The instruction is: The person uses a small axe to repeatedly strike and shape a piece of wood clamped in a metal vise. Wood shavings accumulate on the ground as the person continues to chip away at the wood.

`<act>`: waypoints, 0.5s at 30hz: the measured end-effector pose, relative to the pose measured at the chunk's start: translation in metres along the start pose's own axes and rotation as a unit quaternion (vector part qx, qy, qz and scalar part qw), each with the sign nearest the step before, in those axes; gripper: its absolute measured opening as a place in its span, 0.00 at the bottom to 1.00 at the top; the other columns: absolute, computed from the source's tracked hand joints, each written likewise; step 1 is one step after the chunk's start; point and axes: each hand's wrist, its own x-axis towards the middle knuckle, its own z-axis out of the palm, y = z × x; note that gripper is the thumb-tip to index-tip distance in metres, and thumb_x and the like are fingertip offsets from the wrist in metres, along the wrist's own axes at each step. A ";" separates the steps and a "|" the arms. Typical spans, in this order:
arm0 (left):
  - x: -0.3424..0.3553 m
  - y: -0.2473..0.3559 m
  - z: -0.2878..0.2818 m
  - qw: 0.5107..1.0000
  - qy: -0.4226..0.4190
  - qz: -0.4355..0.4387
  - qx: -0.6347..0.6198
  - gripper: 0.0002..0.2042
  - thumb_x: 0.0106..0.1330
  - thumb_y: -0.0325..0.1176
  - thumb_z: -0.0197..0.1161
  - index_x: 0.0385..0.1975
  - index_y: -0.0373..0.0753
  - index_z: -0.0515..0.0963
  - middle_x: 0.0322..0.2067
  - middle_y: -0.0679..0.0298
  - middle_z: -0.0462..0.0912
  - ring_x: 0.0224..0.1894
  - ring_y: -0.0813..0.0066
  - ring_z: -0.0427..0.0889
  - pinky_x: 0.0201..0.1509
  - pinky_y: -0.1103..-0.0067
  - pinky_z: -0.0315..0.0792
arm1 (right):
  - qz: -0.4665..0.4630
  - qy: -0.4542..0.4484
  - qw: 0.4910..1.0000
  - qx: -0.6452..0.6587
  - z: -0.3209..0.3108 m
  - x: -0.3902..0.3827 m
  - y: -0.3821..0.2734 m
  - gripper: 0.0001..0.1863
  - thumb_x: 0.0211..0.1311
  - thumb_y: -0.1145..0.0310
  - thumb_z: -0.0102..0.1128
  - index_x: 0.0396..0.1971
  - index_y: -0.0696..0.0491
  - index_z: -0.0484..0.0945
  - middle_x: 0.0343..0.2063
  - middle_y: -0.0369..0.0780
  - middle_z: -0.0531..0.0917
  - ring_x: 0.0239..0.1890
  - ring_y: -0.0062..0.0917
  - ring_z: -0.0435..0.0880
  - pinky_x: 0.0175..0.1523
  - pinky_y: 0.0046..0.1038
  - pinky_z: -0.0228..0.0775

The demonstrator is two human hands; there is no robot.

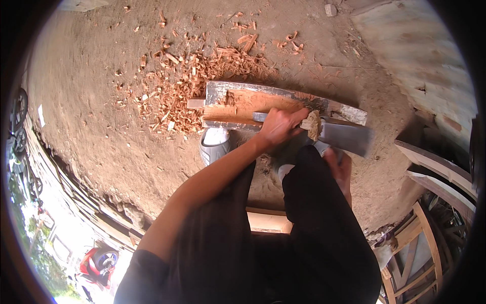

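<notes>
My left hand point(277, 125) is closed around a chisel, its steel blade point(259, 116) pointing left over the wood. Beyond my fingers the chisel's pale handle end point(312, 125) is frayed. Under the blade lies a curved wooden piece point(243, 104) with worn dark paint on its edges and a freshly cut, reddish hollow. My right hand point(340, 169), partly behind my right knee, grips a grey, broad-headed striking tool point(347, 137). This tool is smeared by motion, and its head is close to the chisel's frayed end; contact cannot be made out.
Wood shavings point(202, 76) heap on the dirt floor beyond the wooden piece. A grey shoe point(215, 147) touches its near edge. Wooden frames and boards point(412, 248) stand at the right; a pale sheet point(415, 45) lies far right. A red motorbike point(101, 263) is at lower left.
</notes>
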 end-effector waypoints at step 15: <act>-0.001 0.002 -0.008 1.000 0.006 -0.010 -0.003 0.29 0.49 0.33 0.76 0.52 0.43 0.73 0.25 0.59 0.82 0.30 0.56 0.85 0.32 0.65 0.77 | 0.065 -0.074 0.991 0.086 -0.005 0.010 -0.014 0.20 0.74 0.55 0.59 0.27 0.56 0.75 0.17 0.35 0.77 0.15 0.18 0.74 0.19 0.23 0.64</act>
